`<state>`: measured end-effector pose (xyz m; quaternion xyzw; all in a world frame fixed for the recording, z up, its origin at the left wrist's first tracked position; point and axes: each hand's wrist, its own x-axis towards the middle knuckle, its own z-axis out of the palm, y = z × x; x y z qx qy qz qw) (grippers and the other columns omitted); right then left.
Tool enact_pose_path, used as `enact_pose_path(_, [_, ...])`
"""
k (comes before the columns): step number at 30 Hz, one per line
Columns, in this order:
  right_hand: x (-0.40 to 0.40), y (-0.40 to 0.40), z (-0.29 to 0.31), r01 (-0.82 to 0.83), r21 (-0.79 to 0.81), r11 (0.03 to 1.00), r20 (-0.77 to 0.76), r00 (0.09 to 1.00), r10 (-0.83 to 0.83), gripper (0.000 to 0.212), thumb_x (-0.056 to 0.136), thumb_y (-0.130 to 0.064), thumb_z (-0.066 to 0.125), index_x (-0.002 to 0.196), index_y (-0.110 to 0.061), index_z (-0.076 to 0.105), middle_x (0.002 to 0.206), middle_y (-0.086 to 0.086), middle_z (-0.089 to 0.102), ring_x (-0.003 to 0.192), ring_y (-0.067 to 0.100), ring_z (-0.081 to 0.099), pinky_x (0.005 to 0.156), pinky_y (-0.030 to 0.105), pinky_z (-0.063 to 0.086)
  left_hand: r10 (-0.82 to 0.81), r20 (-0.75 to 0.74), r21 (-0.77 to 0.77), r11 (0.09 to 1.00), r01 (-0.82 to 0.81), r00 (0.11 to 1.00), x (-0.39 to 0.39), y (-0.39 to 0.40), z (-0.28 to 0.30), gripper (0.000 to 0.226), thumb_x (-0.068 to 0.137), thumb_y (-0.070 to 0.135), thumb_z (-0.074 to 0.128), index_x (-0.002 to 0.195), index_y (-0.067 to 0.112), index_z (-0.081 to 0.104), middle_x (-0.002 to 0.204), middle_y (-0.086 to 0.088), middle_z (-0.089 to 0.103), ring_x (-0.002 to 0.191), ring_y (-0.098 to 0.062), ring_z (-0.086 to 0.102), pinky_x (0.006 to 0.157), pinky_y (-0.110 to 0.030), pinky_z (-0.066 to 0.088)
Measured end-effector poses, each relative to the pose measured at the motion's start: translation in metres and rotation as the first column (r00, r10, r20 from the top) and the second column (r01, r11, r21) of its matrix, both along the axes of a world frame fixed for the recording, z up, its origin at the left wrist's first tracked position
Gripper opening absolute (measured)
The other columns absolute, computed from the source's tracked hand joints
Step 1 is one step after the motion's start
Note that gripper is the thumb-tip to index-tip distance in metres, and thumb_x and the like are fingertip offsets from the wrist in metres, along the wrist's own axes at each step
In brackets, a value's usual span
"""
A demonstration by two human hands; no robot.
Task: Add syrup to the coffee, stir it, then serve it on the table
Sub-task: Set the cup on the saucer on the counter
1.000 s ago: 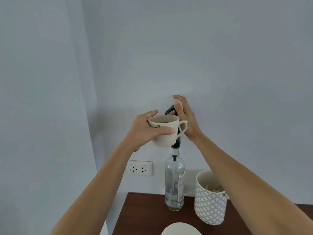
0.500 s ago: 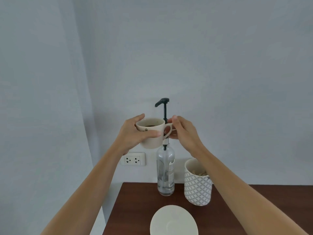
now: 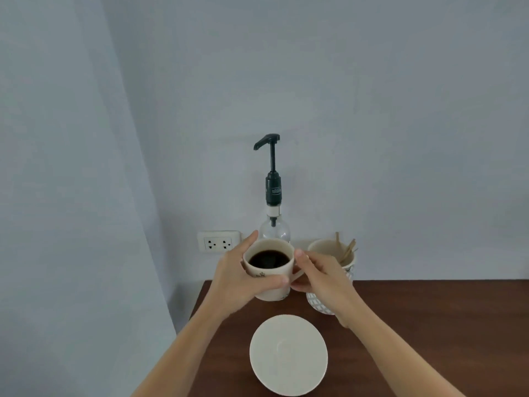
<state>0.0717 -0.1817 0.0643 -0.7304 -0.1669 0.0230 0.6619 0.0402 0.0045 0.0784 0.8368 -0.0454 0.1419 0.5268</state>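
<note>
- Lowered from the pump spout, the mug [image 3: 269, 270] hangs above the saucer [image 3: 288, 355].
- Left hand [image 3: 237, 277] wraps it; right hand [image 3: 320, 275] pinches the handle, steadying coffee.

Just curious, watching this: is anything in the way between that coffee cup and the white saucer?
Nothing visible: the cup, held in both hands, is above bare table just behind the empty saucer.

Dark wooden table [image 3: 429, 325] bears saucer [image 3: 288, 355], syrup bottle [image 3: 274, 227], patterned holder [image 3: 329, 302]

"TEISSEIRE" on pump collar [image 3: 273, 191]
</note>
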Motion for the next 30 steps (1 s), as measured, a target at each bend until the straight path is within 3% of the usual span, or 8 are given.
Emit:
enact_pose_path(2, [-0.007,-0.006,-0.014,-0.015,0.045,0.999,-0.061,0.998,0.018,0.033,0.098,-0.037,0.049,0.095,-0.016,0.075,0.091,0.009,0.076,0.096,0.02,0.072,0.084,0.035,0.061,-0.012,-0.001,0.036,0.999,0.012,1.0,-0.002,-0.007,-0.019,0.084,0.058,0.018,0.096,0.1,0.078,0.054,0.093,0.039,0.069,0.094,0.017,0.064,0.081,-0.003,0.046])
enact_pose_path(3, [-0.009,-0.008,-0.021,-0.021,0.051,0.998,-0.083,0.996,0.026,0.032,0.099,-0.035,0.049,0.095,-0.016,0.075,0.091,0.01,0.076,0.095,0.02,0.072,0.084,0.034,0.06,-0.009,-0.005,0.035,0.999,0.009,1.0,-0.003,-0.01,-0.03,0.082,0.059,0.018,0.096,0.1,0.076,0.055,0.092,0.038,0.07,0.093,0.018,0.063,0.078,-0.001,0.045])
enact_pose_path(6, [-0.017,-0.015,-0.042,-0.02,0.037,0.999,-0.114,0.993,0.024,0.03,0.099,-0.033,0.049,0.096,-0.02,0.075,0.091,0.009,0.076,0.094,0.02,0.072,0.086,0.034,0.06,-0.002,-0.027,-0.004,1.0,0.002,1.0,-0.009,-0.017,-0.06,0.102,0.054,0.033,0.097,0.143,0.04,0.047,0.109,0.027,0.07,0.106,0.019,0.059,0.085,0.001,0.043])
enact_pose_path(9, [-0.022,-0.021,-0.067,0.021,-0.017,1.0,-0.12,0.992,-0.023,0.026,0.099,-0.031,0.05,0.099,-0.024,0.075,0.092,0.006,0.076,0.094,0.019,0.071,0.089,0.039,0.059,0.001,-0.054,0.001,1.0,-0.001,0.999,-0.015,-0.023,-0.084,0.106,0.053,0.036,0.097,0.147,0.026,0.047,0.117,0.02,0.071,0.112,0.011,0.061,0.093,-0.006,0.046])
enact_pose_path(12, [-0.027,-0.024,-0.088,0.045,-0.064,0.997,-0.122,0.991,-0.053,0.025,0.099,-0.028,0.05,0.099,-0.025,0.075,0.09,0.002,0.076,0.091,0.016,0.071,0.09,0.041,0.058,0.016,-0.066,-0.003,1.0,-0.016,0.998,-0.022,-0.029,-0.103,0.098,0.054,0.03,0.098,0.141,0.027,0.052,0.115,0.019,0.072,0.113,0.008,0.063,0.098,-0.015,0.049])
enact_pose_path(18, [-0.036,-0.028,-0.111,0.045,-0.111,0.993,-0.144,0.988,-0.061,0.026,0.099,-0.025,0.049,0.102,-0.03,0.074,0.096,-0.002,0.077,0.094,0.017,0.071,0.095,0.045,0.053,-0.002,-0.106,-0.026,1.0,-0.001,0.994,-0.03,-0.033,-0.13,0.107,0.054,0.028,0.098,0.144,0.035,0.041,0.122,0.025,0.066,0.117,0.018,0.055,0.094,-0.002,0.041])
enact_pose_path(22, [-0.038,-0.028,-0.116,0.042,-0.149,0.988,-0.141,0.988,-0.063,0.026,0.1,-0.026,0.048,0.105,-0.032,0.073,0.098,-0.005,0.077,0.098,0.012,0.07,0.098,0.045,0.05,-0.011,-0.146,-0.046,0.999,0.004,0.989,-0.029,-0.032,-0.142,0.116,0.053,0.035,0.098,0.151,0.03,0.035,0.13,0.02,0.065,0.124,0.012,0.054,0.1,-0.007,0.041])
enact_pose_path(30, [-0.041,-0.027,-0.116,0.02,-0.163,0.986,-0.114,0.993,-0.039,0.027,0.1,-0.032,0.047,0.118,-0.036,0.066,0.108,-0.016,0.074,0.106,-0.001,0.064,0.094,0.024,0.046,-0.044,-0.145,-0.06,0.998,0.036,0.988,-0.028,-0.029,-0.142,0.116,0.053,0.035,0.098,0.15,0.033,0.035,0.127,0.025,0.065,0.124,0.014,0.053,0.104,-0.012,0.042])
